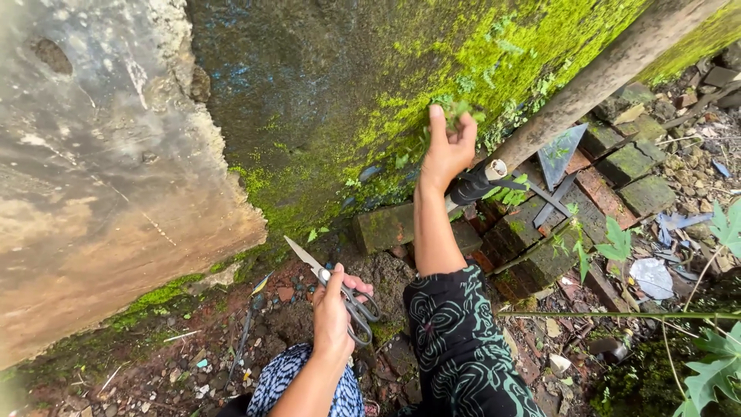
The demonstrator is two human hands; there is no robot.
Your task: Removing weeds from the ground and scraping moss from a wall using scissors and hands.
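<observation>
The right hand (449,147) is up high, and its fingers (437,120) are pinched shut on a small bunch of green leaves (455,110). The leaves stick out above the fingertips and sit right against the mossy wall (347,100). So the plant is at the very tips of these fingers, touching them. The right hand is the near one to it.

The left hand (333,309) is down low, well apart from the leaves. Its fingers are curled shut around the handles of a pair of scissors (340,289). The scissors' long line runs from the handles, by the fingers, up and to the left to the pointed tip. The blades look closed. That tip points at the foot of the wall, not at the bunch of leaves. The leaves lie up and to the right of the left-hand fingers, past the right forearm.

Just beside the right wrist, on its right, a wooden pole (602,73) leans on the wall. Below that wrist lie old mossy bricks (625,166) and a flat metal blade (561,154). Under the left hand is dark soil with small stones (193,363). Patterned cloth covers the person's knees (455,347) close under both arms.
</observation>
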